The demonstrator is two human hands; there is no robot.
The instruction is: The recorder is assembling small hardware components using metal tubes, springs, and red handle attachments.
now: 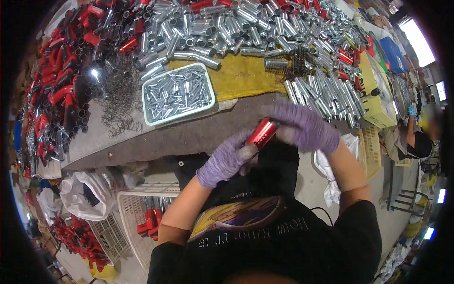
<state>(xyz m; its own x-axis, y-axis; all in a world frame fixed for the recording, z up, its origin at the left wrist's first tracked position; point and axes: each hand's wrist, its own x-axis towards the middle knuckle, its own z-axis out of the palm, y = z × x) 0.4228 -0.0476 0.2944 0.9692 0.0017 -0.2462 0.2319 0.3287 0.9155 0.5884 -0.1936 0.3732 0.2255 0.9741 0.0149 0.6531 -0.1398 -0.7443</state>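
Both my hands wear purple knit gloves and meet just below the table edge. My left hand (pixel 226 161) grips the lower end of a shiny red metal tube (pixel 261 133). My right hand (pixel 305 127) closes over the tube's upper end from the right. The tube is tilted, with its top toward the table. Behind it lies the grey worktable (pixel 189 135).
A pale green tray (pixel 177 93) of small silver pieces sits on the table, thin wire rings (pixel 118 102) to its left. Silver tubes (pixel 246 28) are heaped at the back, red tubes (pixel 61 80) at left. A white basket (pixel 137 222) with red parts stands lower left. Another person (pixel 421 137) sits far right.
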